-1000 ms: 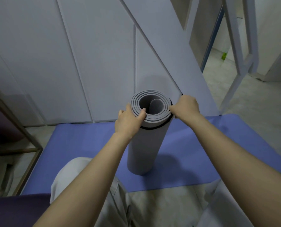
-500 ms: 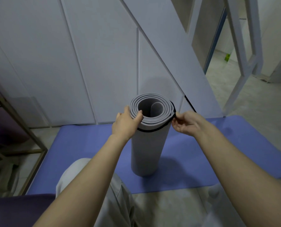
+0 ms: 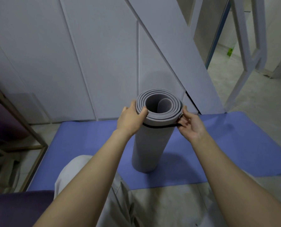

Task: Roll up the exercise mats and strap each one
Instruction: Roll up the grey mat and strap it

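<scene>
On the floor (image 3: 169, 203), at centre frame, a grey rolled mat (image 3: 150, 145) stands upright on one end on an unrolled blue mat (image 3: 87, 145), its spiral of layers facing the camera. The left hand (image 3: 130, 119) grips the upper rim with the thumb hooked over the outer layers, a hold that probably keeps the coil from springing loose and steadies the column. A black strap (image 3: 159, 126) circles the roll just below the top. The right hand (image 3: 191, 126) pinches it at the roll's right side, fingers (image 3: 184, 119) curled closed on the band, apparently to draw it tight or fasten it. Standing the roll on end likely frees both hands to work at its top. The strap's far run is hidden behind the roll, and any buckle or fastening lies under the right hand, so whether it is closed cannot be told. The left hand's fingers beyond the rim are out of sight. The blue mat's right end is cut off by the frame edge. A purple surface (image 3: 13, 208) at lower left is too cropped to identify.
</scene>
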